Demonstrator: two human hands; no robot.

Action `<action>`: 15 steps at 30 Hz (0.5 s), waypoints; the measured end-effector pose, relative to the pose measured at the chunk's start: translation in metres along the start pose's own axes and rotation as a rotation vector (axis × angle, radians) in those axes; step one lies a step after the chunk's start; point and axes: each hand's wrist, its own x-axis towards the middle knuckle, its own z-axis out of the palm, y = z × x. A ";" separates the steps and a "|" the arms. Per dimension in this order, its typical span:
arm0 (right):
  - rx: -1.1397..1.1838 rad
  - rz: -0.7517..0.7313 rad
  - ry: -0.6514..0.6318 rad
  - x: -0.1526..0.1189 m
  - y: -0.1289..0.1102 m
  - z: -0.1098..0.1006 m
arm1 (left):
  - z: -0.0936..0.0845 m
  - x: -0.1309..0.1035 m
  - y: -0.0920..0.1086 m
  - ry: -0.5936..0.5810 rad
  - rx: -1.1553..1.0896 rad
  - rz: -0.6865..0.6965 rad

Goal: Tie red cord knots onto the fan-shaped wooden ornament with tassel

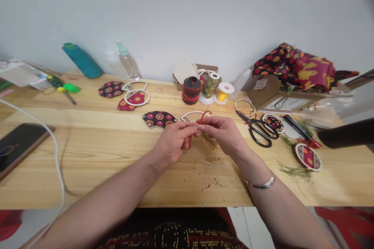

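My left hand (177, 137) and my right hand (222, 134) meet fingertip to fingertip above the middle of the table, both closed in a pinch. Between them runs a red cord (205, 115); one end curls up above the fingers and the other hangs below my left hand. Green threads (210, 142), like a tassel, hang under my right fingers. The exact spot where the fingers grip is hidden. Just behind the hands lie a fan-shaped patterned fabric piece (159, 119) and a pale openwork fan frame (194, 115).
Black-handled scissors (260, 130) lie right of my hands. Thread spools (191, 91) stand behind, near a cardboard box (271, 95) topped with patterned cloth. A round ornament (308, 157) sits at right. A phone (22, 146) and white cable (57, 151) are at left.
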 end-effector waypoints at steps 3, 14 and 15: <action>-0.030 -0.008 0.046 0.001 0.001 0.000 | 0.000 -0.001 0.000 -0.016 0.016 0.012; -0.202 -0.018 0.172 0.001 0.003 0.000 | 0.000 0.000 -0.002 -0.064 0.025 0.000; -0.232 -0.018 0.177 0.001 0.002 0.000 | 0.000 -0.001 -0.001 -0.070 0.030 0.008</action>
